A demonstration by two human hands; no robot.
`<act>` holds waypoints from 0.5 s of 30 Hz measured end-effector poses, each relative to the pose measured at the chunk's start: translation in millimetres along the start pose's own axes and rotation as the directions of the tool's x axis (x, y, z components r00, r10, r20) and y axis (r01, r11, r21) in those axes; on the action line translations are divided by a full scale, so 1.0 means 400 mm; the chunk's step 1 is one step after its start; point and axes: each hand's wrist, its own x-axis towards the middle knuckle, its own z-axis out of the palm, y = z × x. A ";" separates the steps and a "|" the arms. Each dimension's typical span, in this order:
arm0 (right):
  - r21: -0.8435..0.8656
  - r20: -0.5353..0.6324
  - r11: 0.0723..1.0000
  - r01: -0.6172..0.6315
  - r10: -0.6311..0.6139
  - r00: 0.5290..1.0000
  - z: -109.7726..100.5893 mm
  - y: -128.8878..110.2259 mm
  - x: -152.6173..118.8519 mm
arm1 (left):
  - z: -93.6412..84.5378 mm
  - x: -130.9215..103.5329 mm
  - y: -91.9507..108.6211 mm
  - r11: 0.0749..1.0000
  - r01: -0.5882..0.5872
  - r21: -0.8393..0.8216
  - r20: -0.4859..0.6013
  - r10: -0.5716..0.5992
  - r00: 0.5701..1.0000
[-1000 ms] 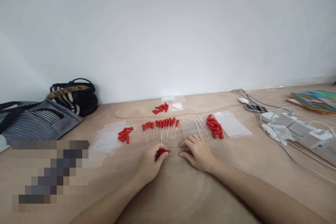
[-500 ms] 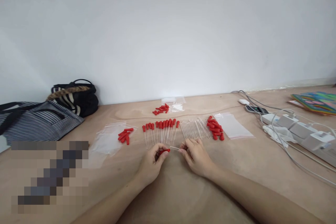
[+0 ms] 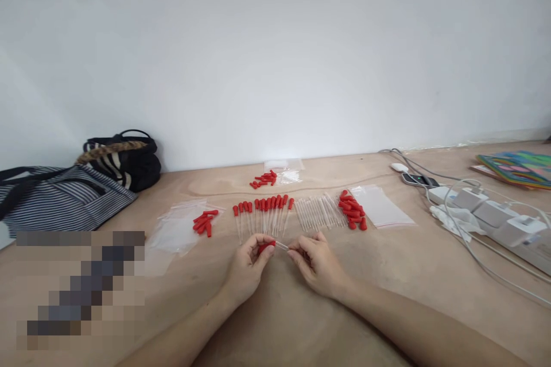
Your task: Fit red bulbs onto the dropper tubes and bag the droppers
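Note:
My left hand (image 3: 248, 261) is closed around a red rubber dropper bulb (image 3: 267, 245), its open end facing right. A clear dropper tube (image 3: 282, 246) is pinched in my right hand (image 3: 316, 259), its end at the mouth of the bulb; whether it sits inside I cannot tell. Beyond my hands lies a row of droppers with red bulbs (image 3: 267, 204). To their right are several bare clear tubes (image 3: 318, 211), side by side, then a pile of red bulbs (image 3: 350, 210).
More red bulbs (image 3: 205, 221) lie by clear plastic bags (image 3: 172, 232) on the left. Another bulb pile (image 3: 263, 179) and small tubes are at the back. A white bag (image 3: 383, 206), power strip with chargers (image 3: 495, 215) and cables are right; striped bag (image 3: 77, 198) left.
My right hand has shifted slightly left and down, bringing the tube's end to the bulb's mouth. Earlier, a small gap showed between them. My left hand has barely moved.

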 end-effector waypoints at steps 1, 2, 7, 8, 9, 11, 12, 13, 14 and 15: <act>0.000 0.001 1.000 0.014 -0.014 1.000 0.000 -0.001 0.000 | 0.000 0.000 0.002 1.000 0.004 0.007 -0.008 -0.004 1.000; 0.004 0.000 1.000 0.029 -0.029 1.000 0.000 -0.003 -0.001 | 0.000 -0.001 0.004 1.000 0.009 0.011 -0.015 -0.009 1.000; 0.066 -0.027 0.991 0.119 -0.118 0.993 -0.003 -0.007 -0.001 | -0.001 -0.005 0.006 0.999 0.030 -0.013 -0.050 -0.031 0.998; 0.070 -0.029 0.987 0.143 -0.141 0.990 -0.005 -0.005 -0.001 | -0.001 -0.006 0.005 0.999 0.032 -0.015 -0.053 -0.032 0.998; 0.069 -0.024 0.983 0.171 -0.170 0.985 -0.008 -0.003 0.000 | -0.001 -0.007 0.003 0.999 0.033 -0.015 -0.050 -0.033 0.998; 0.060 0.010 0.971 0.232 -0.233 0.973 -0.019 0.002 0.004 | -0.003 -0.010 -0.002 0.999 0.031 -0.010 -0.032 -0.031 0.999; 0.055 0.036 0.964 0.259 -0.261 0.965 -0.026 0.005 0.007 | -0.004 -0.012 -0.005 1.000 0.028 -0.005 -0.016 -0.029 0.999; 0.051 0.065 0.958 0.283 -0.285 0.956 -0.034 0.008 0.009 | -0.006 -0.014 -0.009 1.000 0.024 0.003 0.001 -0.024 1.000; 0.042 0.093 0.953 0.302 -0.304 0.948 -0.041 0.011 0.012 | -0.007 -0.016 -0.013 1.000 0.016 0.014 0.020 -0.016 1.000; 0.029 0.115 0.948 0.317 -0.318 0.941 -0.048 0.014 0.014 | -0.007 -0.018 -0.017 1.000 0.007 0.028 0.042 -0.008 0.999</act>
